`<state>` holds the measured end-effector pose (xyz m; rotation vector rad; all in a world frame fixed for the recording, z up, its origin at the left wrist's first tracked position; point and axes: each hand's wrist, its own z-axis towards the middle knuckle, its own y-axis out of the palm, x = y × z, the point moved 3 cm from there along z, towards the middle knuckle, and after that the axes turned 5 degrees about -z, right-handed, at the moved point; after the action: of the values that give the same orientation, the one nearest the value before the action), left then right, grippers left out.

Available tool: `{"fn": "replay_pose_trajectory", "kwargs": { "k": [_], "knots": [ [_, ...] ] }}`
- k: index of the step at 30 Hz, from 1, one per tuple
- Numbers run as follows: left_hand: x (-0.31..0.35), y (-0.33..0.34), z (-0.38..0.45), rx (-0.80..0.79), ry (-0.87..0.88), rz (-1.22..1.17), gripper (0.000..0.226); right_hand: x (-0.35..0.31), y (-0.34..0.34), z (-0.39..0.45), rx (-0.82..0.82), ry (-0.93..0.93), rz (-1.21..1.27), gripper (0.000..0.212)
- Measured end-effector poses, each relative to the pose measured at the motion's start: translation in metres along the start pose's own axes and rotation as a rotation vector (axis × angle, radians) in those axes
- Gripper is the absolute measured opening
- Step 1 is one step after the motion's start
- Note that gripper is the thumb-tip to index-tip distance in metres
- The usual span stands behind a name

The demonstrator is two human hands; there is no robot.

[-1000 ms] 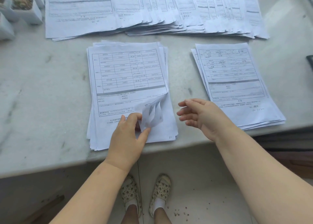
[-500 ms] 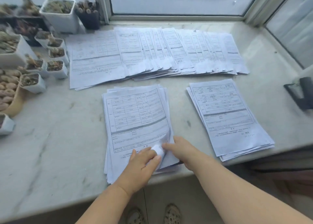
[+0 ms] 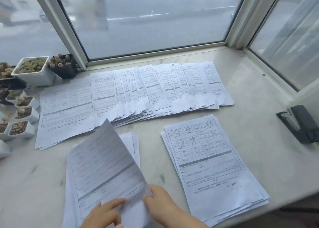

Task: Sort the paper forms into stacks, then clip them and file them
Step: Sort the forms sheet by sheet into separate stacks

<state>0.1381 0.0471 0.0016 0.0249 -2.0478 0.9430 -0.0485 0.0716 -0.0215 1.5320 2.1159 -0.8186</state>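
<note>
White sheet [image 3: 103,164] with a grey printed grid and one darker grey band lifts at the right hand [image 3: 160,203]. Under the left hand [image 3: 103,214], the stack [image 3: 72,202] shows white. Just right of the grip, another white stack [image 3: 212,167] carries black table lines and dark handwriting. Beyond, a fan of white forms [image 3: 131,96], grey-ruled. Pale marbled grey sill [image 3: 250,93]. Far right, a black stapler [image 3: 300,126]. Far left, white pots [image 3: 32,72] and one black pot [image 3: 63,69], with green-brown plants.

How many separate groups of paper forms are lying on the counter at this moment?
3. A fanned row lies near the window, a near-left stack sits under the lifted sheet, and a near-right stack lies beside it.
</note>
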Motion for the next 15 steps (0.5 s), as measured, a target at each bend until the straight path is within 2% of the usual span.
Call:
{"fn": "replay_pose_trajectory", "kwargs": {
  "k": [2,6,11,15],
  "knots": [
    [0.012,-0.025,0.023,0.306,0.071,0.102,0.02,-0.008,-0.046,0.01,0.06,-0.074,0.074,0.03],
    [0.072,-0.058,0.105,0.573,0.074,-0.048,0.027,-0.024,-0.183,0.048,0.294,-0.162,0.347,0.021],
    [0.123,-0.042,0.242,0.659,-0.017,-0.19,0.018,-0.033,-0.354,0.093,0.534,-0.18,0.656,0.024],
    [0.14,-0.028,0.316,0.65,-0.053,-0.142,0.024,-0.04,-0.421,0.117,0.538,-0.17,0.859,0.028]
  ]
}}
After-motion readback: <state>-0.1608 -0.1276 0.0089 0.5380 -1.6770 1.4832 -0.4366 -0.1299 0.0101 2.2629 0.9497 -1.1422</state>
